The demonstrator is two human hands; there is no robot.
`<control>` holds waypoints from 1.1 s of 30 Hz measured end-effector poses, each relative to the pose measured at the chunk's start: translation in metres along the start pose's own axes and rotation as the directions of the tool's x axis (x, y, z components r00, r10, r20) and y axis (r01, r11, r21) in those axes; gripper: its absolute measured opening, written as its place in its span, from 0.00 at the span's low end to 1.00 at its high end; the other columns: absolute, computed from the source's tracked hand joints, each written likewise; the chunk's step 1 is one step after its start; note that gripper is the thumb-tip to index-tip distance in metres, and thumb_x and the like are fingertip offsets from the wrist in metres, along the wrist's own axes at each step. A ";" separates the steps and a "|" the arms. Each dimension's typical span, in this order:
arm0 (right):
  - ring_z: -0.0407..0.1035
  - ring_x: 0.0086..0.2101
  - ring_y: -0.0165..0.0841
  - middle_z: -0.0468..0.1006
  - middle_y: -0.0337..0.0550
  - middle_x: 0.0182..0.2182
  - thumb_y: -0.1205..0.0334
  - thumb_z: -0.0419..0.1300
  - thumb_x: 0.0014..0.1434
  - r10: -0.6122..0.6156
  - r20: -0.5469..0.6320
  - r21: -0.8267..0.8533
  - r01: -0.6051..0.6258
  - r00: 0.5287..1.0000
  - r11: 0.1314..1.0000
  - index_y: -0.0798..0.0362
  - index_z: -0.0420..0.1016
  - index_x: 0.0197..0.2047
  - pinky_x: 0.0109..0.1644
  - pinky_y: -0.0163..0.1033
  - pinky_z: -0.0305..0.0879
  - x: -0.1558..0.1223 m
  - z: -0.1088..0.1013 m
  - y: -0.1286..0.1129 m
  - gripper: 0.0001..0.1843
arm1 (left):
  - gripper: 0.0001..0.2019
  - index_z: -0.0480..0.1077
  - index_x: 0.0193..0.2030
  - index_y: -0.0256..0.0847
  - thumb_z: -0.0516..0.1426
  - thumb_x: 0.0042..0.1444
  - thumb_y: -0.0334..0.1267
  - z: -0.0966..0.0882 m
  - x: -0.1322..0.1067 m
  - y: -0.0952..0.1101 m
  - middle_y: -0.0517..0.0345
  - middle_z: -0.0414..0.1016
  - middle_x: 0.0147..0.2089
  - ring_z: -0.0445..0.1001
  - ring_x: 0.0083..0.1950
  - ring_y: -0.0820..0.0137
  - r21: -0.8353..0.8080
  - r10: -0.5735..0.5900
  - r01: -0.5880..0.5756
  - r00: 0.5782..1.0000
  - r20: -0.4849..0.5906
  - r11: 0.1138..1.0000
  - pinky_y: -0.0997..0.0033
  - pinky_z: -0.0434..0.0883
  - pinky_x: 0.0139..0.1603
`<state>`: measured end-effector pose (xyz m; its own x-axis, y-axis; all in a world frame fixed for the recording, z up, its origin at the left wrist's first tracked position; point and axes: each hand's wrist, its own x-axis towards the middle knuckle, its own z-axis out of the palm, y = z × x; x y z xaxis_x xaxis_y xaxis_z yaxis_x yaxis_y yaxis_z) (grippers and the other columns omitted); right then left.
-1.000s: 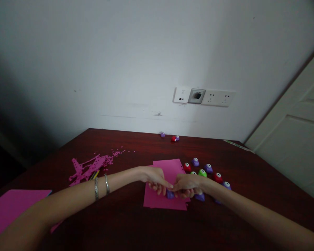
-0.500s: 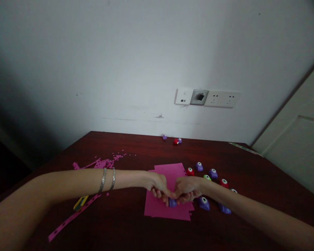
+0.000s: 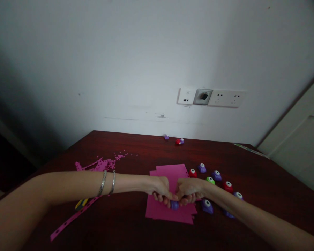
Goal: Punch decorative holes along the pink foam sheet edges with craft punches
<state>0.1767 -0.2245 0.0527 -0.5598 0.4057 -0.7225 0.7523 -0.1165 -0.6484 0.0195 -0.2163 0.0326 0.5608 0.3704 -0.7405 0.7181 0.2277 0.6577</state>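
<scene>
My left hand (image 3: 161, 190) and my right hand (image 3: 187, 191) meet thumb to thumb over a stack of pink paper (image 3: 170, 209) on the dark wooden table (image 3: 136, 223). Both are closed and press down on a small purple paper punch (image 3: 174, 205) that peeks out below the fingers. Two silver bangles (image 3: 107, 182) circle my left wrist.
Several red, green and purple punches (image 3: 216, 175) lie right of the paper; one purple punch (image 3: 207, 205) lies by my right wrist. Pink scraps (image 3: 102, 164), a punched strip (image 3: 73, 218) and a yellow knife (image 3: 81, 204) lie left. Wall sockets (image 3: 210, 97) behind.
The view has shifted slightly, and my left forearm has lifted, uncovering the strip and knife. Both hands stay clasped on the purple punch over the paper.
</scene>
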 end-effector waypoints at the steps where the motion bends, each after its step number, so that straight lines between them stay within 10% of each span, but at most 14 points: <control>1: 0.45 0.12 0.19 0.57 0.29 0.11 0.60 0.57 0.49 0.007 0.014 0.003 -0.007 1.000 1.000 0.55 0.63 0.16 0.14 0.28 0.39 -0.001 0.001 0.000 0.14 | 0.25 0.69 0.15 0.35 0.65 0.30 0.59 0.002 -0.002 0.001 0.59 0.65 0.16 0.53 0.15 0.82 0.000 -0.002 0.002 1.000 -0.022 1.000 0.77 0.46 0.16; 9: 0.48 0.12 0.20 0.59 0.30 0.12 0.53 0.54 0.55 -0.024 -0.201 -0.049 0.014 0.979 0.999 0.54 0.63 0.18 0.15 0.29 0.42 -0.014 0.023 0.010 0.18 | 0.23 0.71 0.20 0.36 0.65 0.32 0.57 -0.012 -0.013 0.005 0.62 0.65 0.17 0.57 0.17 0.80 0.261 0.164 -0.143 0.985 -0.059 0.955 0.76 0.52 0.19; 13: 0.54 0.12 0.22 0.61 0.33 0.10 0.52 0.51 0.58 -0.073 -0.421 -0.156 0.007 0.904 0.988 0.54 0.61 0.15 0.17 0.30 0.47 -0.014 0.041 0.015 0.24 | 0.14 0.74 0.27 0.36 0.64 0.40 0.47 -0.031 -0.017 0.007 0.61 0.70 0.22 0.66 0.25 0.75 0.455 0.464 -0.371 0.879 -0.109 0.810 0.74 0.61 0.27; 17: 0.59 0.15 0.26 0.63 0.36 0.12 0.53 0.53 0.57 -0.106 -0.608 -0.231 -0.048 0.786 0.972 0.54 0.63 0.17 0.20 0.32 0.49 -0.011 0.056 0.019 0.21 | 0.11 0.74 0.33 0.36 0.63 0.43 0.39 -0.034 -0.008 0.000 0.60 0.73 0.29 0.68 0.31 0.73 0.681 0.596 -0.339 0.783 -0.178 0.649 0.75 0.62 0.32; 24: 0.68 0.28 0.33 0.76 0.46 0.26 0.48 0.47 0.61 -0.266 -0.781 -0.385 -0.100 0.565 0.917 0.55 0.69 0.27 0.29 0.35 0.52 -0.012 0.086 0.029 0.22 | 0.20 0.69 0.40 0.38 0.65 0.40 0.42 -0.031 0.011 -0.015 0.59 0.67 0.38 0.64 0.39 0.71 0.717 0.604 -0.354 0.789 -0.117 0.601 0.75 0.61 0.37; 33: 0.73 0.30 0.42 0.78 0.51 0.29 0.48 0.48 0.60 -0.285 -0.820 -0.475 -0.314 0.496 0.822 0.54 0.71 0.32 0.28 0.37 0.56 -0.007 0.104 0.024 0.20 | 0.22 0.66 0.41 0.39 0.66 0.40 0.43 -0.032 0.012 -0.017 0.60 0.63 0.40 0.62 0.38 0.73 0.645 0.550 -0.350 0.825 -0.132 0.679 0.75 0.60 0.38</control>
<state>0.1629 -0.3248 0.0174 -0.2069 0.9781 0.0230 0.9592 0.2074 -0.1920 0.0013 -0.1872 0.0169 0.8030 0.5493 -0.2311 0.5577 -0.5559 0.6164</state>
